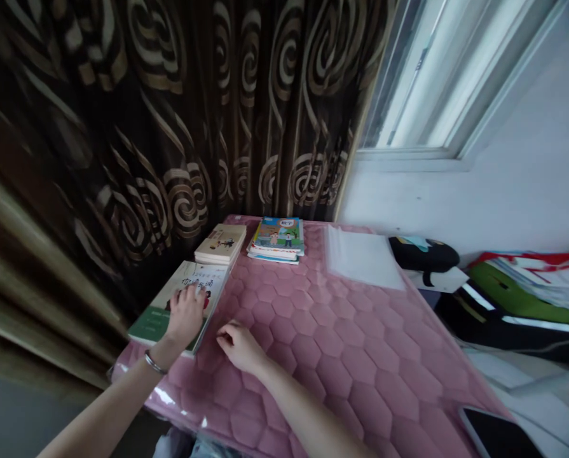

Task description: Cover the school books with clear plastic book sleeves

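Note:
My left hand point(187, 312), with a silver bangle at the wrist, lies on a large book point(161, 310) with a cream and green cover and dark Chinese lettering. Its fingers are stretched out over the cover and do not wrap round the book. To the right of that book, my right hand point(239, 343) rests on the pink table cover point(308, 340). Its fingers are loosely curled in, and nothing shows in them. Just beyond the large book sits a stack of smaller cream books point(220, 243).
A pile of textbooks point(278, 239) with a blue illustrated cover lies at the back. Clear plastic sheets point(362, 256) are to its right. A phone point(498, 434) is at the near right corner. A black case point(422, 254) and a bag point(513, 318) stand beyond the right edge; a patterned curtain point(246, 121) hangs behind.

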Available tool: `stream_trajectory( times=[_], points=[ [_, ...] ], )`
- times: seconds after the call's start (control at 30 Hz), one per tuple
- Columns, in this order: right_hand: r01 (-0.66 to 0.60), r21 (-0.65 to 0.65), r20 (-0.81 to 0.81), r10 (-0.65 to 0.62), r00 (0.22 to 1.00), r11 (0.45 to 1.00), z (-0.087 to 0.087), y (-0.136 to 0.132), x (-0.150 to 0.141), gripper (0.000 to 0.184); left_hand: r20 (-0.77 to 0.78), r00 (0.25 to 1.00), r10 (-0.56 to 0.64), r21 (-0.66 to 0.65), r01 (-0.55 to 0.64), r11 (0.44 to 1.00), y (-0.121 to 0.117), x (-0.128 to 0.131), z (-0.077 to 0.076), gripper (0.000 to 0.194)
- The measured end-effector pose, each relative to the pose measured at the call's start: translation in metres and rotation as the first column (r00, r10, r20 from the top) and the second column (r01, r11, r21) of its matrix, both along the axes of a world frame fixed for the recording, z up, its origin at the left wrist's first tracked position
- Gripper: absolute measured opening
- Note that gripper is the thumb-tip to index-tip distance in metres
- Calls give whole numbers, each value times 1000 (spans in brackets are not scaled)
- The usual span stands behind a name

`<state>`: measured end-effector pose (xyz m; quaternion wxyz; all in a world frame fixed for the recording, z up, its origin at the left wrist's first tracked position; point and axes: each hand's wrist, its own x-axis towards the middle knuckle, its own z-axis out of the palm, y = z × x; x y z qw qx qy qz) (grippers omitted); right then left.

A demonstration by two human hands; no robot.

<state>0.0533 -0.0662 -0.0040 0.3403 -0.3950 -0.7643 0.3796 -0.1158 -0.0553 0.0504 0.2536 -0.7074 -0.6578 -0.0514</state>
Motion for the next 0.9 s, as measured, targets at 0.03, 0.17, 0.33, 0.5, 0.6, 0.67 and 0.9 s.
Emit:
stream_trajectory(
  times=[0.03,0.17,0.33,0.5,0.6,0.67,0.9],
  points=[
    [15,22,9,-15,1000,1000,1,-1,14,13,13,994,-107,-22,107,994,1,18,-5,45],
    [151,73,38,-154,987,986,0,4,74,16,142,915,-378,-133,396,909,16,83,-36,44],
    [326,58,41,-329,943,943,-9,25,152,18,383,877,-291,-89,348,933,55,120,-66,36],
    [597,230,86,-627,774,768,-10,66,217,19,526,795,-302,-28,371,928,68,118,-70,34],
    [707,273,142,-754,641,652,-3,99,244,20,553,776,-302,-27,379,925,65,115,-69,34],
    [755,287,170,-807,565,589,4,120,258,23,566,770,-294,-34,378,925,63,115,-69,34],
    [835,340,303,-891,339,433,16,168,282,39,616,733,-287,-23,381,924,64,116,-72,33]
  ],
)
